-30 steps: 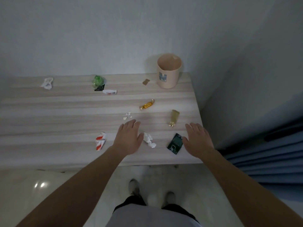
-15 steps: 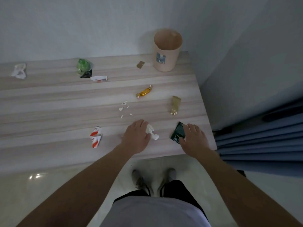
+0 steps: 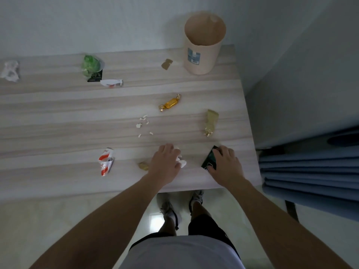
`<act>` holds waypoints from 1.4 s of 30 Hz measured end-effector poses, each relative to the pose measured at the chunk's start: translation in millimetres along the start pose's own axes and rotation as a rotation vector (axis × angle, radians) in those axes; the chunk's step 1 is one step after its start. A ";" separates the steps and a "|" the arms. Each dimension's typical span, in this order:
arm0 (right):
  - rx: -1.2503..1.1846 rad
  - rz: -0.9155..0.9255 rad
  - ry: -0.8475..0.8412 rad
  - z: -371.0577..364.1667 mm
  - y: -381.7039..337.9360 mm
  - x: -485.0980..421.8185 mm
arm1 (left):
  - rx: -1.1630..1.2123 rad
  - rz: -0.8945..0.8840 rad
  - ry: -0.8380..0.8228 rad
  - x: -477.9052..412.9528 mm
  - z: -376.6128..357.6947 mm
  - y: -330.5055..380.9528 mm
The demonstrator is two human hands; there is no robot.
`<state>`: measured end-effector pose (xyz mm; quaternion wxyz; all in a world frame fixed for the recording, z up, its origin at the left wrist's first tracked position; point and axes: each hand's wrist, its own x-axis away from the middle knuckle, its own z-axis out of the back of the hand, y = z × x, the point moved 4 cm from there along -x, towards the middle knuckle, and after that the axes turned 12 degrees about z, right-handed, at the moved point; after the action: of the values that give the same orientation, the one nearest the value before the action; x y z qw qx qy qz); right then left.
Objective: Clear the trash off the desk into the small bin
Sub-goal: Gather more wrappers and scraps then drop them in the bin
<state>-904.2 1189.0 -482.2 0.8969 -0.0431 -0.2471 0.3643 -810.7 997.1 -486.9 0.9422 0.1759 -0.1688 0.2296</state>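
Note:
A small beige bin (image 3: 202, 55) stands at the desk's far right corner. My left hand (image 3: 165, 164) curls over a crumpled white paper (image 3: 182, 162) near the front edge. My right hand (image 3: 226, 164) grips a dark green wrapper (image 3: 209, 160) at the front right. More trash lies on the wooden desk (image 3: 58, 117): a gold candy (image 3: 170, 102), a tan-gold wrapper (image 3: 210, 122), white crumbs (image 3: 143, 125), a red-and-white wrapper (image 3: 105, 161), a small tan scrap (image 3: 143, 165), a green wrapper (image 3: 91, 66), a white wrapper (image 3: 111, 82), a brown scrap (image 3: 166, 64) and a white wad (image 3: 10, 70).
A wall runs behind the desk and another stands close on the right. A blue pleated fabric (image 3: 310, 167) hangs beside the desk's right front corner. My feet (image 3: 180, 208) stand on pale floor below the front edge.
Both hands moved down onto the trash: the left came over the white paper and curled on it, the right closed on the green wrapper. The view shifted closer to the desk.

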 end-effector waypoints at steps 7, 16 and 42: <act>-0.064 0.063 0.025 1.2 7.1 -13.4 | 0.160 -0.002 0.011 -10.1 -5.1 7.4; -0.214 -0.035 -0.006 21.2 7.0 -20.4 | 0.333 0.021 0.041 1.0 12.7 -7.2; -0.047 0.049 0.024 59.6 -25.4 -51.5 | 0.298 0.280 0.102 32.2 36.8 -79.1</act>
<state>-948.0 1129.6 -444.8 0.8894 -0.0747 -0.2438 0.3794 -753.6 928.2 -461.8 0.8722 0.2762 -0.1079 0.3891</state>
